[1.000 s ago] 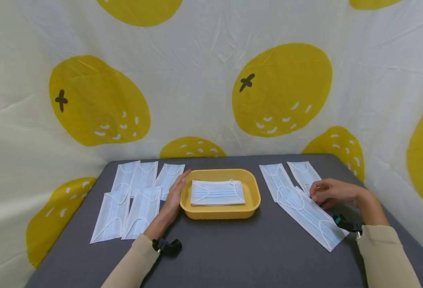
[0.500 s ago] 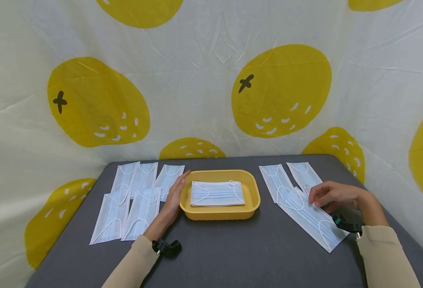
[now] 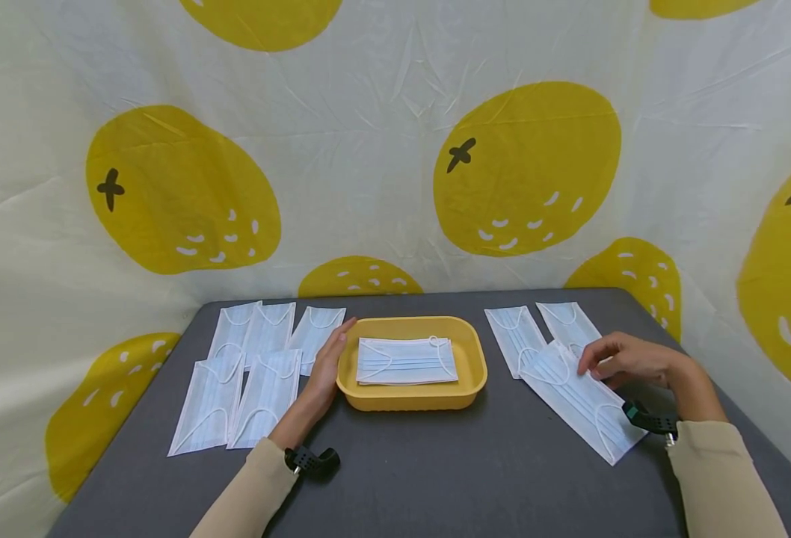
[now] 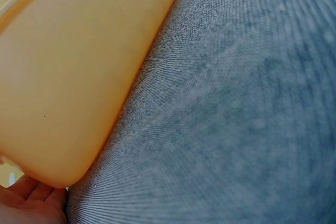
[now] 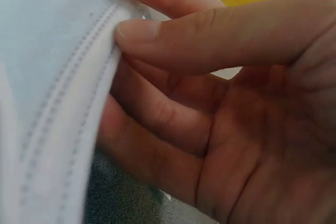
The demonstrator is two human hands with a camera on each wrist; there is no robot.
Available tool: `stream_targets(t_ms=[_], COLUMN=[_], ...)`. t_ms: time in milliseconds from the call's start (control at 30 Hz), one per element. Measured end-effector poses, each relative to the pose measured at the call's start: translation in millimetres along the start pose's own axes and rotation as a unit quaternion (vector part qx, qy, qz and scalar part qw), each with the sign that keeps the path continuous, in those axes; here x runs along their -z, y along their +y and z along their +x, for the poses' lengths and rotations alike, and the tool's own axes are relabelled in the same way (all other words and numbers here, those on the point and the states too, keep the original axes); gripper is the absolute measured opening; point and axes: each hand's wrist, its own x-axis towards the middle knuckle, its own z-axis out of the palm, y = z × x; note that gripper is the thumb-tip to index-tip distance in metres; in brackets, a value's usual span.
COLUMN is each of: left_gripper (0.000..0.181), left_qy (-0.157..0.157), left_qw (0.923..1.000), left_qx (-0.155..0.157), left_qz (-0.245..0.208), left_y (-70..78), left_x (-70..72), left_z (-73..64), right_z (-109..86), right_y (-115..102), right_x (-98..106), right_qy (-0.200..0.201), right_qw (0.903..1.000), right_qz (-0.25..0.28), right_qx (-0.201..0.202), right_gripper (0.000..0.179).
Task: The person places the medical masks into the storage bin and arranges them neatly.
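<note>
A light-blue face mask [image 3: 580, 400] lies slantwise on the right, its long edge pinched between the thumb and fingers of my right hand [image 3: 627, 359]. In the right wrist view, the thumb presses on the stitched border of that face mask [image 5: 68, 98], with other fingers behind it. My left hand [image 3: 324, 373] rests with straight fingers against the left side of a yellow tray [image 3: 412, 401]. The left wrist view shows the fingertips at the corner of the tray [image 4: 73, 77]. Inside the tray is a small stack of face masks [image 3: 407, 362], laid crosswise.
Two more face masks lie behind the pinched one, a left one [image 3: 503, 321] and a right one [image 3: 567, 317]. Several masks [image 3: 203, 407] are spread in two rows on the left. A patterned curtain [image 3: 368, 149] hangs behind the dark table [image 3: 409, 478].
The right fingers have closed on the mask's edge, and the mask has lifted slightly, its near end shifting a little up and left. The left hand and tray stay put.
</note>
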Motion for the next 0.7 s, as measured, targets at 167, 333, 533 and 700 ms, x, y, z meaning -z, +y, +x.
stream_targets(t_ms=[167, 333, 533, 700], left_gripper=[0.045, 0.046, 0.047, 0.047], left_qy=[-0.014, -0.026, -0.028, -0.029], left_qw=[0.9997, 0.9993, 0.9993, 0.9993], left_qx=[0.015, 0.022, 0.022, 0.023], left_qz=[-0.01, -0.012, -0.007, -0.008], left_y=[8.7, 24.8, 30.4, 30.7], left_x=[0.1, -1.4, -2.4, -2.4], left_z=[-2.7, -9.5, -12.2, -12.2], right_z=[0.9, 2.2, 4.6, 5.0], right_y=[-4.2, -8.2, -10.6, -11.4], right_x=[-1.1, -2.1, -2.2, -3.3], right_qy=[0.02, 0.042, 0.062, 0.073], right_qw=[0.9998, 0.9991, 0.9981, 0.9973], right_qz=[-0.002, -0.004, -0.002, -0.002], right_qx=[0.003, 0.002, 0.002, 0.005], right_gripper=[0.023, 0.024, 0.025, 0.023])
